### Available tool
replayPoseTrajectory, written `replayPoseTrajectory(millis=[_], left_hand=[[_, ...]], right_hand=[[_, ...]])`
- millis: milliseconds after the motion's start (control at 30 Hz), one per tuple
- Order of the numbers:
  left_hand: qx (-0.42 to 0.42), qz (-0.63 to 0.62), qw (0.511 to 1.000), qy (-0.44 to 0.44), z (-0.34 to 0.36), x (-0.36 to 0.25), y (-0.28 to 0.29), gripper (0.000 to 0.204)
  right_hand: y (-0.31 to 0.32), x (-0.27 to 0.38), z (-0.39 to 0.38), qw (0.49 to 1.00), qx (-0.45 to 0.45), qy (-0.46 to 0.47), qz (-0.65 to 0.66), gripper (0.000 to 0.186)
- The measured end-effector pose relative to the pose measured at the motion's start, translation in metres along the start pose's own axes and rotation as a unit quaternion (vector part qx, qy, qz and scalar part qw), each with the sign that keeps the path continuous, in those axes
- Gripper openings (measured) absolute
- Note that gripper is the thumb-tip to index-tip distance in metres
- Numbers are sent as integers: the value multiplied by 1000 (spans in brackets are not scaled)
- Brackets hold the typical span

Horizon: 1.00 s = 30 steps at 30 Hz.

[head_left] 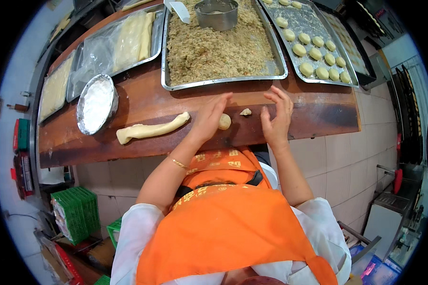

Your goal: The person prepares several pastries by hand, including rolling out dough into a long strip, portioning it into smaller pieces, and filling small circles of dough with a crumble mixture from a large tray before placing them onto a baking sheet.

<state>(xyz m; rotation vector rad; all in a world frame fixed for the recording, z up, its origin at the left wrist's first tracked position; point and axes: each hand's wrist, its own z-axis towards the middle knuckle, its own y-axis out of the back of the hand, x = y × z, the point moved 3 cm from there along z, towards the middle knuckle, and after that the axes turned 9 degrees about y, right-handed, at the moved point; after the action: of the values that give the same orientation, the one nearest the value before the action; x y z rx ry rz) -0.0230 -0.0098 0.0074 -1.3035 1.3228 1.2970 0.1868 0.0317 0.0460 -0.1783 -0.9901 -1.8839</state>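
My left hand (211,114) is open with extended fingers, beside a small round dough disc (224,122) on the wooden table (152,105). My right hand (277,116) is open, fingers apart and slightly curved, to the right of a small dough scrap (245,112). A long pale dough roll (152,129) lies left of my left hand, near the front edge. Further left stands a metal bowl of white powder (94,102). Beyond my hands is a metal tray of crumbly filling (218,54), with a metal ring (216,21) and a white scraper (179,10) on it.
Trays of dough sheets (131,39) stand at back left. A floured tray with several dough balls (315,54) is at back right. Green crates (76,213) sit on the tiled floor at lower left; dark racks (404,118) line the right side.
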Motion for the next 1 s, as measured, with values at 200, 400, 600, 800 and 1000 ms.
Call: replayPoseTrajectory(millis=[200,400,600,800,1000], left_hand=[[-49,421,885,-192,31,-22,-29,36],[50,504,852,-130,48,-21,-27,44],[80,542,831,-96,52,-18,-33,52],[57,554,822,-119,53,-16,-35,52],[-4,155,987,-47,40,-6,-2,39]], right_hand=[[7,-4,-14,997,-22,-29,65,29],[7,-12,-29,991,-38,-76,100,25],[14,-28,-26,990,-48,-90,102,24],[23,-23,-19,988,-65,-83,116,22],[39,-16,-27,978,-100,-71,169,19]])
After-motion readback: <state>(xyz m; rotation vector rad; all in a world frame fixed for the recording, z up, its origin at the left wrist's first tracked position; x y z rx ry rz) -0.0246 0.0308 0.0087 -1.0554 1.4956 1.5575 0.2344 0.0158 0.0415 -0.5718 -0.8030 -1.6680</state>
